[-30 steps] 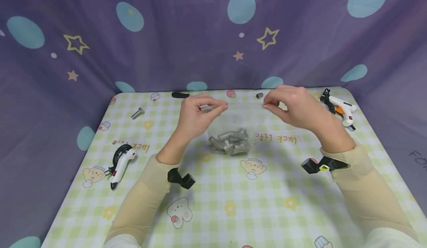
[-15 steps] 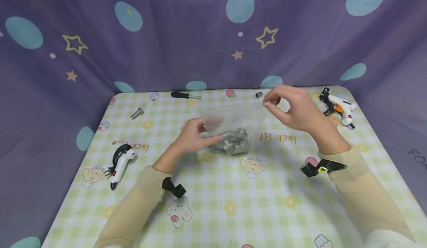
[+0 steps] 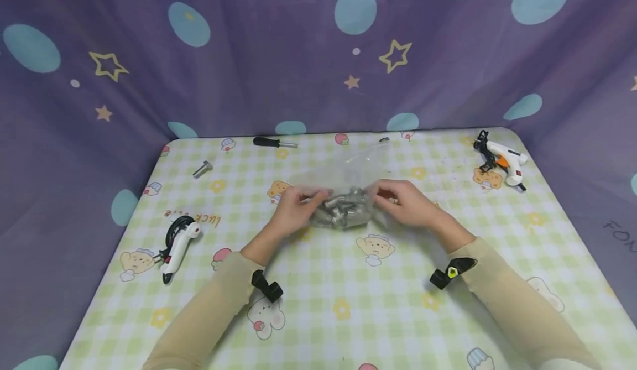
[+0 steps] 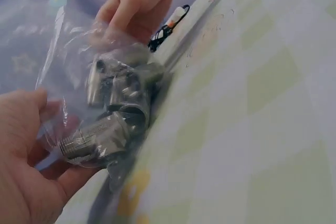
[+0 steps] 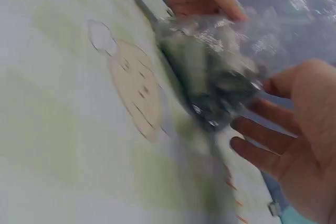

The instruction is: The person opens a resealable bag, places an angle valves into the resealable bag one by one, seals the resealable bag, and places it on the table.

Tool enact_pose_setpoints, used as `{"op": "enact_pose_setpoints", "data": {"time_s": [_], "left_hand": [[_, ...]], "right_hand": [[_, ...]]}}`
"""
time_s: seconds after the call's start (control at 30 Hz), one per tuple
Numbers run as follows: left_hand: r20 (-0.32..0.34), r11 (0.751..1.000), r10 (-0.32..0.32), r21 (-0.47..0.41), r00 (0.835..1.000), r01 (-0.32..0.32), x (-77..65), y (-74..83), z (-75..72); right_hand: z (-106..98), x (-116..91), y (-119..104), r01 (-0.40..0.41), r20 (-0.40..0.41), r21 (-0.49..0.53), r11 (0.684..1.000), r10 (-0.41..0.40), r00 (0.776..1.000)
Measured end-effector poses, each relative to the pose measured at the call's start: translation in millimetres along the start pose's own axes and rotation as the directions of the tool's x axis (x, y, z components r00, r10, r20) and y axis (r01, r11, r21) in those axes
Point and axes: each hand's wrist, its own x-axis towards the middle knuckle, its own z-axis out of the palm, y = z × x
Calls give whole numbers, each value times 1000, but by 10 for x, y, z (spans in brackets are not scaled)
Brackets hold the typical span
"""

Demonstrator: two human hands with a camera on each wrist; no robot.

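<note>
A clear plastic bag [image 3: 338, 173] holds several grey metal pieces [image 3: 348, 209], in the middle of the table. In the left wrist view one metal piece [image 4: 94, 139] shows a threaded end, like a pipe fitting. My left hand [image 3: 293, 209] grips the bag's left side, thumb in front and fingers behind. On the opposite side, my right hand [image 3: 405, 203] pinches the bag near its metal contents. The bag's upper part slants away toward the back, above the metal. Some fingertips are hidden behind the plastic.
A screwdriver [image 3: 273, 142] lies at the back, with a bolt [image 3: 202, 169] to its left. White glue guns with black cords lie at the left [image 3: 180, 251] and right [image 3: 510, 162]. A small metal piece [image 3: 384, 140] sits behind the bag. Purple curtains [image 3: 249, 55] border the table.
Both hands have left the bag's top edge and come down to its sides, the left first, then the right. The bag's top has tipped backward.
</note>
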Motion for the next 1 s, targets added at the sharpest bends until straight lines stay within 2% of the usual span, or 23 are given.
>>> {"op": "enact_pose_setpoints", "data": {"time_s": [0.1,0.17,0.23,0.37,0.47,0.6,0.63,0.7,0.8,0.93,1.0], "left_hand": [[-28,994,-98,-41,995,97,23,15,37],[-43,984,-168,-64,985,165,47,36,49],[-51,973,-221,-82,974,216,79,52,57],[-30,946,-310,-109,950,305,112,106,56],[26,914,-385,-133,923,385,96,149,57],[160,847,-464,-210,872,489,44,213,62],[195,837,-466,-219,863,501,33,222,67],[247,835,-459,-208,853,510,8,248,76],[263,865,-437,-142,860,482,-36,267,94],[217,910,-407,5,887,416,-93,300,85],[194,922,-386,95,902,375,-110,311,84]], "right_hand": [[99,10,-27,-45,24,88,995,43,999],[134,24,-61,-70,49,112,991,65,997],[170,54,-83,-86,47,97,992,82,996],[244,101,-91,-95,22,-6,995,95,995],[269,72,-108,-111,40,-26,993,112,993],[263,0,-179,-172,80,-14,985,172,982],[256,-20,-199,-196,81,-13,981,196,977],[242,-52,-244,-249,70,-10,968,249,966],[225,-90,-285,-303,45,-16,953,303,952],[181,-114,-310,-334,1,-55,941,334,942],[145,-132,-323,-351,-21,-81,933,350,936]]}}
